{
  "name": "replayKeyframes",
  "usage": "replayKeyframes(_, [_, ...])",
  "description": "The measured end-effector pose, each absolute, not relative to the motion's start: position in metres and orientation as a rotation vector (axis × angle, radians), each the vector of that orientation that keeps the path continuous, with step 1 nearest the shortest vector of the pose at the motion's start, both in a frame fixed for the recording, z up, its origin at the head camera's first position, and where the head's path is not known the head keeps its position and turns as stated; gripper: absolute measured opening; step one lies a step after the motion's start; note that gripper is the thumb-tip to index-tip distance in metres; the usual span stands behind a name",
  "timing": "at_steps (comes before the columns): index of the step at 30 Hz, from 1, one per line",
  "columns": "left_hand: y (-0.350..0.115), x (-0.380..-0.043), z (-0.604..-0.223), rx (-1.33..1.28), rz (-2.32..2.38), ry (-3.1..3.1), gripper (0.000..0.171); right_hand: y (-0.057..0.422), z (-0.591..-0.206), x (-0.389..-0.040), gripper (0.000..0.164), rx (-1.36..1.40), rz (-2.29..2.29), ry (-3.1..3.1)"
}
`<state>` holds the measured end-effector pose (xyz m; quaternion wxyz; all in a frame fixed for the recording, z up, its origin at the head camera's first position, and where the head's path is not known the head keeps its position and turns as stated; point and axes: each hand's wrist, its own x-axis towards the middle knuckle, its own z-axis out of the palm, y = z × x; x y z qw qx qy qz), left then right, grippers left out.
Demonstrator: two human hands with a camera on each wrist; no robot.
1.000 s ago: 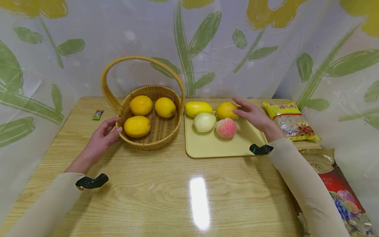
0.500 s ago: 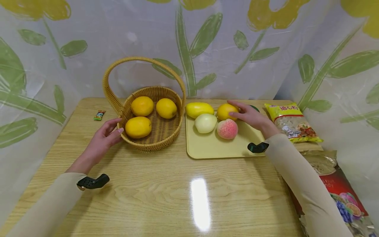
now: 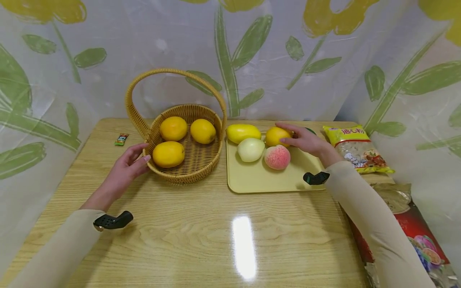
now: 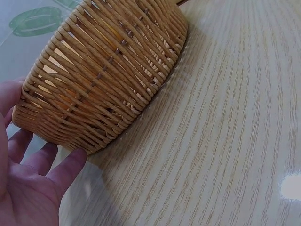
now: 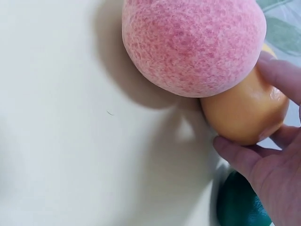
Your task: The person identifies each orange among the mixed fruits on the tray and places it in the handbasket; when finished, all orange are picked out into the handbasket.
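Observation:
My left hand [image 3: 124, 166] holds the near left side of a wicker basket [image 3: 191, 175], thumb at the rim and fingertips against the outer wall [image 4: 101, 80]. Inside lie three yellow-orange fruits [image 3: 168, 154]. Over the tray [image 3: 266, 182], my right hand [image 3: 306, 141] grips an orange [image 3: 274, 136] between thumb and fingers; part of it is hidden by them. A pink peach [image 3: 277, 157] sits just in front of it, overlapping it in the right wrist view. Beside these are a pale green round fruit [image 3: 250, 150] and a long yellow fruit [image 3: 243, 133]. Behind my right hand a dark green fruit [image 5: 241, 201] partly shows.
The basket's tall handle [image 3: 174, 71] arches above it. A yellow food packet [image 3: 358, 149] lies right of the tray, and a large red bag [image 3: 410, 224] on the right edge under my forearm. A small candy packet [image 3: 121, 139] is at the far left; a flowered curtain [image 3: 162, 44] stands behind.
My right hand has come down and left from above the tray, its fingers closing round the orange, which has shifted slightly right. The left hand keeps its place at the basket.

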<state>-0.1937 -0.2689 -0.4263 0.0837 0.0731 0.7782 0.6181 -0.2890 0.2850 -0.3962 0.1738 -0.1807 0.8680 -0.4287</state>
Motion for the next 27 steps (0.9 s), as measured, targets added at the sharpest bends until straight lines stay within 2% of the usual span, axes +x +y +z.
replayKeyframes(11, [-0.269, -0.194, -0.426, 0.219, 1.830, 2.338, 0.061, 0.283, -0.387, -0.285, 0.058, -0.530, -1.176, 2.498])
replayKeyframes(27, [-0.270, -0.195, -0.423, 0.199, 1.802, 2.341, 0.059, 0.275, -0.376, -0.282, 0.063, -0.394, -1.075, 2.516])
